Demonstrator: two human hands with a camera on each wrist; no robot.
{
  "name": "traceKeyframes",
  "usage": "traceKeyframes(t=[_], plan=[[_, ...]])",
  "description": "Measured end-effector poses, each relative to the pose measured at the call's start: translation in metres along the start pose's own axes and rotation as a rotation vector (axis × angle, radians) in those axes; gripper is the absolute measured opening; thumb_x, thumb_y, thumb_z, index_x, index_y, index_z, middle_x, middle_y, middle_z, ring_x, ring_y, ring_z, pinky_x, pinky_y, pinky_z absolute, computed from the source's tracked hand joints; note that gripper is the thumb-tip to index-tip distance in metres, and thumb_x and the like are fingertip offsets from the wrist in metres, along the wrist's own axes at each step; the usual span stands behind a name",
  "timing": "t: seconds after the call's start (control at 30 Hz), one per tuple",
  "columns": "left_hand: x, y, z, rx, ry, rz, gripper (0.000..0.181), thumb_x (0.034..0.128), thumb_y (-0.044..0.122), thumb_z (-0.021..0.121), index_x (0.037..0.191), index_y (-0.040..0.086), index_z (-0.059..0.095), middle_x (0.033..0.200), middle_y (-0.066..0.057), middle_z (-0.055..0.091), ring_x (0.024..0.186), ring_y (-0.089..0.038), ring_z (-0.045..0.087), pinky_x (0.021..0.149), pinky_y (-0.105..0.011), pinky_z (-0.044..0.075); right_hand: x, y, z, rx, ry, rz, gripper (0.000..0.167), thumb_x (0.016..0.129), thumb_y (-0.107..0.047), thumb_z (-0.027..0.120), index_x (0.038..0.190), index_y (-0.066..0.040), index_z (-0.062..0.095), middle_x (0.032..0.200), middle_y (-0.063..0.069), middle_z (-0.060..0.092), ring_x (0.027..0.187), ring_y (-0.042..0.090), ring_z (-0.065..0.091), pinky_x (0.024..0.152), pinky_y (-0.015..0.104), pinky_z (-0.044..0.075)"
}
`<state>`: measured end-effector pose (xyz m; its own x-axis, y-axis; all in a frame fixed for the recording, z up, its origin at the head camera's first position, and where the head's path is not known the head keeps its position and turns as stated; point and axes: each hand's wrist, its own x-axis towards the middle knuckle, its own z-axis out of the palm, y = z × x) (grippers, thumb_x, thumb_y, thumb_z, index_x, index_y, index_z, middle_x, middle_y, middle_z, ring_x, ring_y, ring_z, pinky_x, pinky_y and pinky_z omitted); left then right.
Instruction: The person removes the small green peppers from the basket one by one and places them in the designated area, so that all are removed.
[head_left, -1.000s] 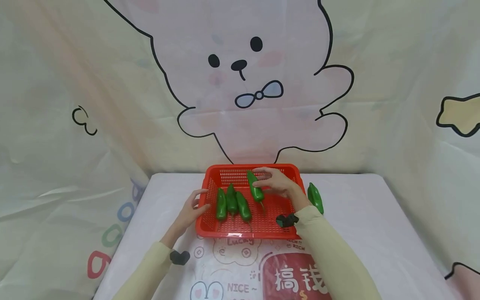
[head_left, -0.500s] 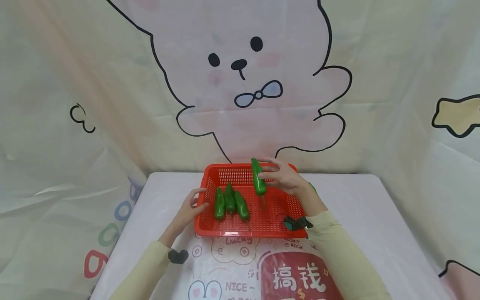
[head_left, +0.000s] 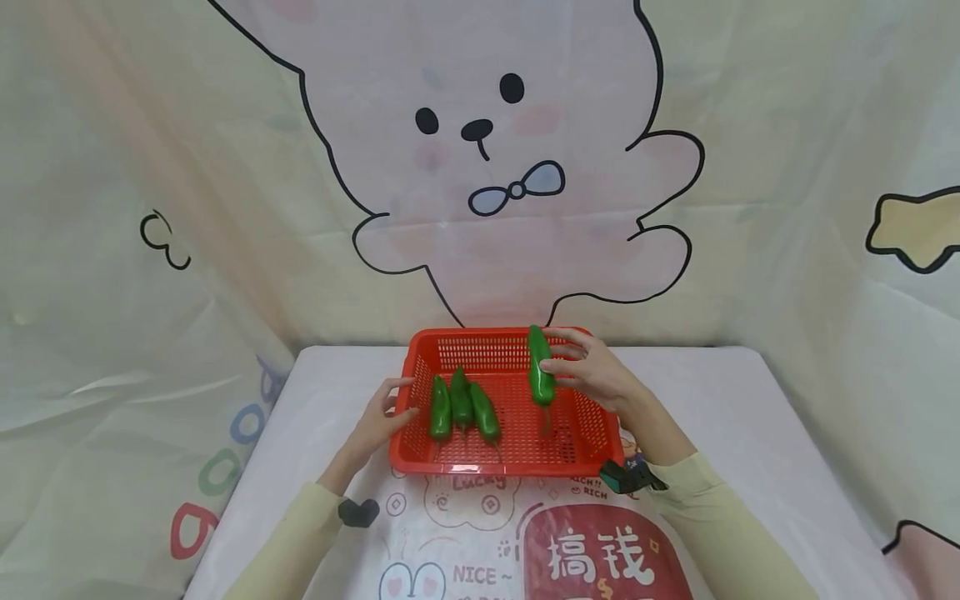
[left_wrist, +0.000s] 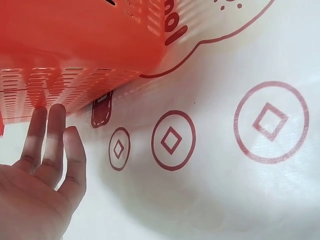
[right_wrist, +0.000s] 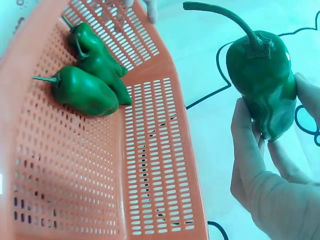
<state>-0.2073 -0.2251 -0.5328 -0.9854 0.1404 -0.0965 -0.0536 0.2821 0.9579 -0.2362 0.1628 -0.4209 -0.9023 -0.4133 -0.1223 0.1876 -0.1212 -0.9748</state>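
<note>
My right hand (head_left: 596,372) pinches a green pepper (head_left: 540,367) between thumb and fingers, above the right part of a red plastic basket (head_left: 468,468). In the right wrist view this pepper (right_wrist: 262,82) hangs clear of the basket, its curved stem pointing away from the palm. Three more green peppers (head_left: 461,398) lie side by side in the basket's left half, stems toward the front. At the basket's left wall is my left hand (head_left: 377,421). The left wrist view has its extended fingers (left_wrist: 57,125) against the slotted outer wall; its thumb is out of sight there.
The basket stands at the back of a white table (head_left: 720,450) printed with red drawings and lettering. Behind it hangs a pale curtain (head_left: 780,250) with a cartoon bear. My right forearm (head_left: 731,517) crosses the table's right side.
My right hand lifted the pepper up from the basket, then carried it rightward. My left hand stays at the left wall. A pepper beside the basket's right side is now hidden from view.
</note>
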Motion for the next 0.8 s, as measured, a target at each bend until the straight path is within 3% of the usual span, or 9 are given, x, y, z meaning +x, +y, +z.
traceKeyframes(t=[0.17,0.37,0.57,0.8], plan=[[0.000,-0.001,0.001,0.009,0.003,-0.002,0.056,0.0957,0.011,0.070,0.144,0.022,0.045,0.139,-0.016,0.052,0.119,-0.037,0.057,0.085,-0.048,0.058,-0.017,0.004,-0.008,0.009,0.057,0.028,0.065,0.096,-0.003,0.069,0.153,-0.001,0.036,0.137,0.025,0.049,0.108,0.028,0.065,0.091,0.044,0.056],[0.000,-0.002,0.002,0.017,0.014,-0.006,0.058,0.0947,0.010,0.071,0.145,0.024,0.045,0.137,-0.015,0.053,0.119,-0.037,0.058,0.084,-0.047,0.058,-0.035,0.008,-0.021,0.029,0.078,0.001,0.064,0.098,-0.004,0.068,0.152,-0.002,0.036,0.134,0.021,0.055,0.112,0.027,0.064,0.093,0.045,0.054],[0.000,-0.001,0.003,0.006,0.014,-0.006,0.058,0.0953,0.010,0.071,0.146,0.022,0.044,0.140,-0.016,0.051,0.122,-0.038,0.055,0.086,-0.051,0.057,-0.052,0.014,-0.034,-0.027,0.123,0.023,0.066,0.098,-0.010,0.068,0.154,-0.005,0.033,0.137,0.020,0.054,0.114,0.024,0.064,0.095,0.045,0.053],[0.000,-0.001,0.002,0.001,0.017,-0.012,0.057,0.0938,0.010,0.073,0.143,0.024,0.047,0.137,-0.015,0.054,0.119,-0.036,0.058,0.084,-0.049,0.058,-0.071,0.021,-0.046,-0.031,0.098,-0.006,0.063,0.101,-0.008,0.064,0.154,-0.003,0.031,0.136,0.013,0.059,0.114,0.023,0.065,0.094,0.042,0.054]])
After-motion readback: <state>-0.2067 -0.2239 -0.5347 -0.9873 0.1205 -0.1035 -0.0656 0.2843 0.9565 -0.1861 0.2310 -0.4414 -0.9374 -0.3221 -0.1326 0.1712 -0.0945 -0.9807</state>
